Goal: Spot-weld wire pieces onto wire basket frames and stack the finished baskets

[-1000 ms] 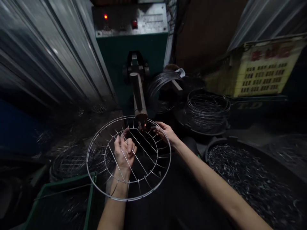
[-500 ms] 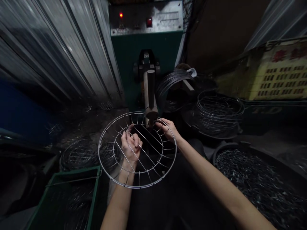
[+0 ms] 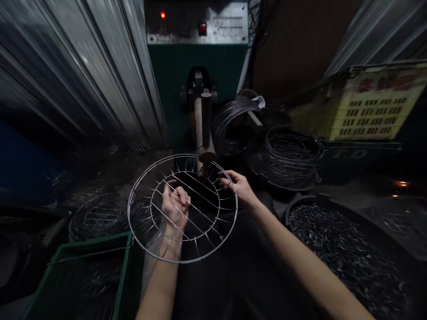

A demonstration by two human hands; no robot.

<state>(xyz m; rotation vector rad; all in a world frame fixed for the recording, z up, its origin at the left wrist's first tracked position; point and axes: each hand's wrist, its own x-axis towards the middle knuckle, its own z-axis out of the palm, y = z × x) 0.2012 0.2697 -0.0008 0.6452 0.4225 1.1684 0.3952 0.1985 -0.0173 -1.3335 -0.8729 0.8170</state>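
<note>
A round wire rack with two rings, short spokes and several straight bars is held tilted below the rod-like electrode of a green machine. Its far edge meets the electrode's lower tip. My left hand is under the rack, seen through the bars, fingers curled around something I cannot make out. At the rack's right rim is my right hand, its thumb and fingertips pinched together near the ring; whatever lies between them is too small to tell.
A green crate stands at lower left beside stacked wire racks. On the right are a tub of small metal pieces, wire rings, a wire coil and a yellow crate. A red light glows on the machine.
The whole view has shifted, so most things appear further left. My right hand has moved slightly outward from the electrode, across the rack's right rim. My left hand stays under the rack.
</note>
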